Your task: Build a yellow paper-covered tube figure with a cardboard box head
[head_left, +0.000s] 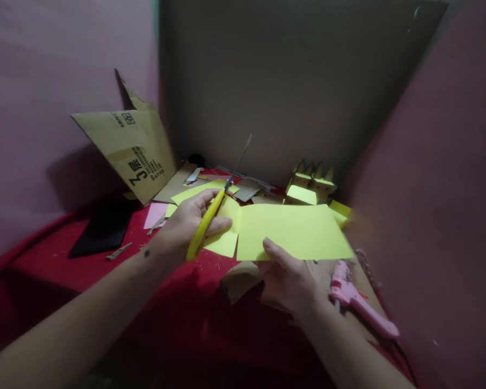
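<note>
A sheet of yellow paper [294, 229] is held up in front of me, a slit running in from its near edge left of the middle. My right hand [287, 275] grips the sheet at its near edge, thumb on top and fingers hidden beneath. Closed around the left part of the paper is my left hand [194, 219], its thumb lying on the sheet. Scissors with yellow handles [204, 227] are in this hand too, their blades pointing up and away. Whether the blades are fully together is hard to see.
A pink glue gun [362, 305] lies on cardboard at the right. Behind the sheet stands a small cardboard and yellow paper model [311, 186]. A folded cardboard box [141, 156], a black flat object [103, 227], a wooden clothespin [119, 251] and paper scraps lie on the red cloth [162, 313].
</note>
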Demonstrator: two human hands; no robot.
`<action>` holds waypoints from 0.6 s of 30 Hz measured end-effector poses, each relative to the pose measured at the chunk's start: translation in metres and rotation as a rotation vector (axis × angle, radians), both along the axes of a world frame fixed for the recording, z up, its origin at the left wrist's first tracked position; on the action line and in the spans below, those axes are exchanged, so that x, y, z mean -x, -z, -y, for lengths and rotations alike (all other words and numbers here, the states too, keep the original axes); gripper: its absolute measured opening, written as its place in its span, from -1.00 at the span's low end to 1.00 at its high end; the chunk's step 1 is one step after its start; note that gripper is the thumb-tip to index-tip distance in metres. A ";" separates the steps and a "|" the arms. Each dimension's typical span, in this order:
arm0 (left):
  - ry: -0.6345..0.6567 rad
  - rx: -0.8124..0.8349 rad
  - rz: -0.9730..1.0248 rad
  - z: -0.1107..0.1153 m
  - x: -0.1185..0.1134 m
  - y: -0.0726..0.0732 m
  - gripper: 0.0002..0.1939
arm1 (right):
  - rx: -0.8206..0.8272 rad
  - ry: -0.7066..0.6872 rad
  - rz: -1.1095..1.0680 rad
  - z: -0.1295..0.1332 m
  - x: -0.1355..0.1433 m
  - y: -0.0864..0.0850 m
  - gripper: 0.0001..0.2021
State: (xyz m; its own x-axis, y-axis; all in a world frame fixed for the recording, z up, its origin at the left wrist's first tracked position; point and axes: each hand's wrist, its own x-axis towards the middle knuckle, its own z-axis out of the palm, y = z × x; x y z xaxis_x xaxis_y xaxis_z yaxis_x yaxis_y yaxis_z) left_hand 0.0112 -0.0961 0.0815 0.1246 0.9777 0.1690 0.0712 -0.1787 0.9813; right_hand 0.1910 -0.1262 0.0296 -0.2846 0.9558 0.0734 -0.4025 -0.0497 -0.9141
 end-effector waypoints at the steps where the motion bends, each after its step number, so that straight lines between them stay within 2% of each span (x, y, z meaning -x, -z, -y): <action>1: 0.010 0.005 0.011 -0.001 -0.001 0.003 -0.52 | 0.019 0.035 -0.047 -0.001 0.000 -0.001 -0.74; 6: 0.034 0.023 0.057 -0.007 -0.008 0.013 -0.39 | 0.086 0.062 -0.059 -0.005 0.000 -0.005 -0.63; 11: -0.120 0.066 0.090 -0.001 -0.005 0.013 -0.44 | 0.072 0.141 0.086 -0.009 -0.005 0.006 -0.55; 14: -0.154 0.051 0.004 0.028 0.004 0.011 -0.65 | 0.027 0.230 0.223 -0.009 -0.014 0.012 -0.51; 15: -0.086 0.061 -0.044 0.043 0.005 0.011 -0.68 | 0.004 0.255 0.263 -0.008 -0.017 0.013 -0.51; 16: 0.037 0.126 -0.089 0.058 0.005 0.012 -0.65 | -0.019 0.262 0.297 -0.007 -0.019 0.013 -0.52; 18: 0.141 0.279 -0.065 0.088 0.001 0.020 -0.62 | -0.056 0.198 0.350 -0.005 -0.020 0.011 -0.50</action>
